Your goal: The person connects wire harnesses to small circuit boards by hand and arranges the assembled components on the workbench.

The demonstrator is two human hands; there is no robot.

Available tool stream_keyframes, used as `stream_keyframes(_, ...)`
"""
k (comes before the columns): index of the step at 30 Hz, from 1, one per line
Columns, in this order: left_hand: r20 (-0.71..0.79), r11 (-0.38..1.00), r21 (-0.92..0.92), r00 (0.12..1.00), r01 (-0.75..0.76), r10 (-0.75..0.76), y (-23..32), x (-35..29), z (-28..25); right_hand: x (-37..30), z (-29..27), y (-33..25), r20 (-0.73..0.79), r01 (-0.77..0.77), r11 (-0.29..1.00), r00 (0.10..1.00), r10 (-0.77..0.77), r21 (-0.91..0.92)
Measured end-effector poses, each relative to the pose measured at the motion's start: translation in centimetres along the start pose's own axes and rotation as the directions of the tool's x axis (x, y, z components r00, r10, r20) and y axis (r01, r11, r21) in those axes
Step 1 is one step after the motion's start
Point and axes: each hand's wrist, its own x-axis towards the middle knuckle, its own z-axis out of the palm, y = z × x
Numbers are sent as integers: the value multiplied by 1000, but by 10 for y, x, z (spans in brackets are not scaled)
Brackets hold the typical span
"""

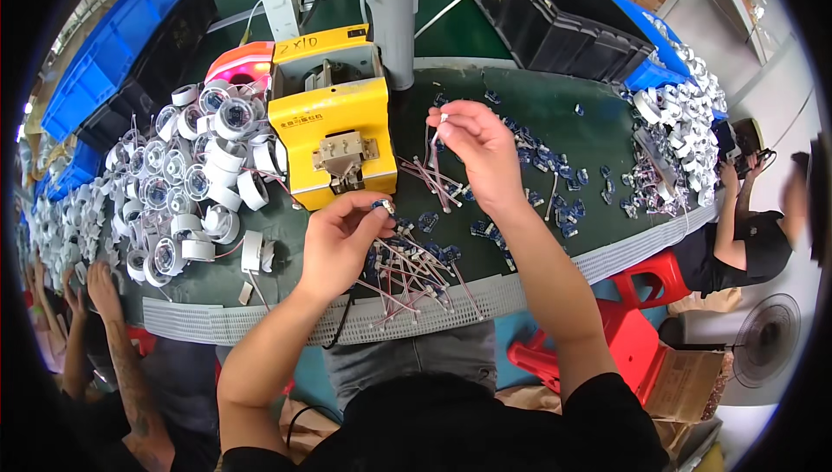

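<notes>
My left hand (340,236) pinches a small blue circuit piece (382,206) just below the front of a yellow benchtop machine (330,117). Raised over the green table (520,95), my right hand (475,144) holds a thin red-and-white wire lead (437,125) by its white end between thumb and finger. A loose pile of similar wire leads with blue boards (407,268) lies right under my left hand. More leads (429,175) lie between the machine and my right hand.
White round housings (186,177) crowd the table's left side, and more (680,121) sit at the far right. Small blue boards (555,182) are scattered right of centre. Other people's arms (113,333) reach in at the left; another person (745,229) sits at the right. Red stool (628,320) below.
</notes>
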Motion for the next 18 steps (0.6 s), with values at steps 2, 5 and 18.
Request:
stream_keyframes(2,-6,1000,-4,1000,-1,1,0,0,0,1,3,-1,-4,-29,999,1000,29,24)
stream_keyframes(5,4,1000,-13,1000,2,-2,-1,0,-1,2,-1,-1,-12,60,989,998,-59,138)
stream_keyframes(18,155,981,95,976,-170,154,-3,0,11,0,0,-5,-41,12,867,999,10,498)
